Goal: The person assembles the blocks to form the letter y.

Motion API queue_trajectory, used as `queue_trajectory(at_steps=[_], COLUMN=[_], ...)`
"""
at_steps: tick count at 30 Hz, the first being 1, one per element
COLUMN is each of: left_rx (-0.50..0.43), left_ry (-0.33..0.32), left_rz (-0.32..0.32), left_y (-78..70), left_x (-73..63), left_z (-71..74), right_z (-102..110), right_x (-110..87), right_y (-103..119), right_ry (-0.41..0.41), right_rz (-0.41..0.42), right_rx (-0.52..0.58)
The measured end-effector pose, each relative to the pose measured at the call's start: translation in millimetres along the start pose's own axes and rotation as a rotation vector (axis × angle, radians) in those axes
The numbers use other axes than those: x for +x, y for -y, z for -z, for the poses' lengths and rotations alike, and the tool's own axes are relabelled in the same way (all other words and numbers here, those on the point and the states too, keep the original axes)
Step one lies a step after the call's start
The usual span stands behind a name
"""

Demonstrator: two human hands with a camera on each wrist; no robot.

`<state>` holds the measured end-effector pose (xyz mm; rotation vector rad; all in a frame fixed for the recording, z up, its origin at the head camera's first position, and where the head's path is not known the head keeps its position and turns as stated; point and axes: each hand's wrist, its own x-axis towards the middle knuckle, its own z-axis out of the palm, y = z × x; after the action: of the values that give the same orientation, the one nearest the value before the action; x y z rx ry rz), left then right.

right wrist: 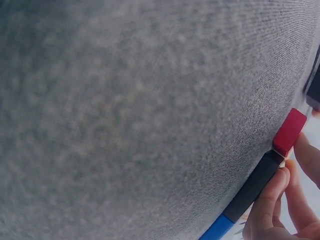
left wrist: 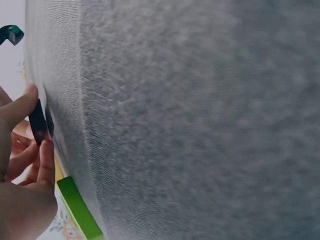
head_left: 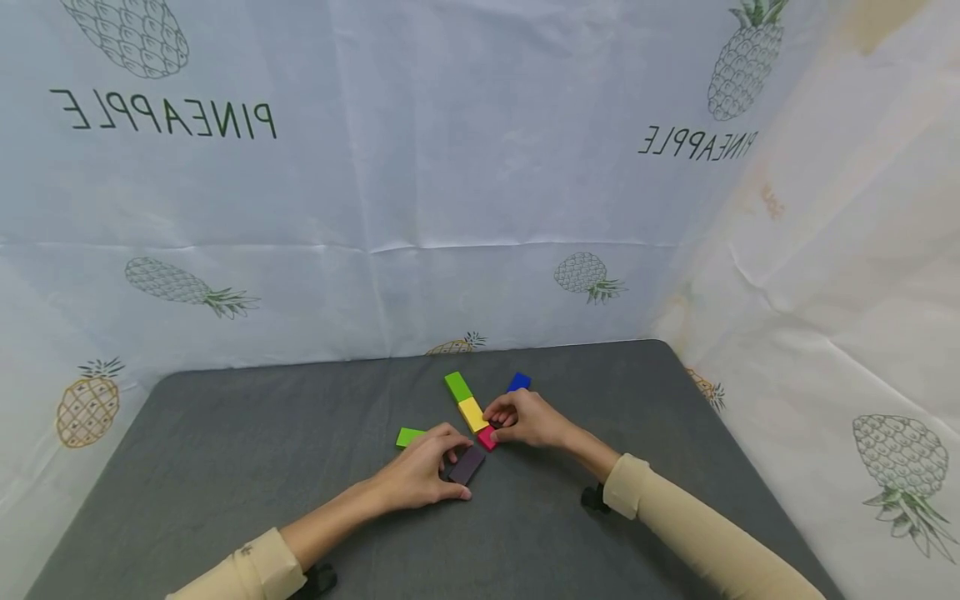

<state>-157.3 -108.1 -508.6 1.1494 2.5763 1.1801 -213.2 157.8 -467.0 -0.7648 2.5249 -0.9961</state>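
My left hand [head_left: 420,468] holds a dark, nearly black block [head_left: 467,466] between thumb and fingertips, its other fingers bent. In the left wrist view, that dark block [left wrist: 37,122] appears edge-on between the fingertips. With thumb and fingers bent, my right hand [head_left: 531,419] grips a red block [head_left: 487,438], which meets the lower end of a yellow block [head_left: 472,414]. The right wrist view has a black block [right wrist: 254,184] under those fingers, between the red block [right wrist: 290,132] and a blue block [right wrist: 218,228].
A green block [head_left: 457,387] continues the line beyond the yellow one. Another green block [head_left: 408,436] lies just left of my left hand, partly covered by it. Everything rests on a dark grey table [head_left: 247,450], with white pineapple-print cloth [head_left: 480,183] hanging behind and to the right.
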Motion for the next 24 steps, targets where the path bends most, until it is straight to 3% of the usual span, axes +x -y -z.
queue_trajectory(at_steps=[9, 16, 24], left_rx=[0.023, 0.013, 0.033], left_ry=[0.005, 0.0, -0.005], left_rz=[0.014, 0.008, 0.112], left_y=[22.2, 12.6, 14.6], left_x=[9.1, 7.2, 7.2], left_z=[-16.8, -13.3, -21.1], right_z=[0.7, 0.1, -0.2], right_x=[-0.5, -0.2, 0.5], right_y=[-1.1, 0.5, -0.8], right_ry=[0.002, 0.005, 0.003], right_rz=[0.012, 0.002, 0.003], right_rx=[0.002, 0.006, 0.004])
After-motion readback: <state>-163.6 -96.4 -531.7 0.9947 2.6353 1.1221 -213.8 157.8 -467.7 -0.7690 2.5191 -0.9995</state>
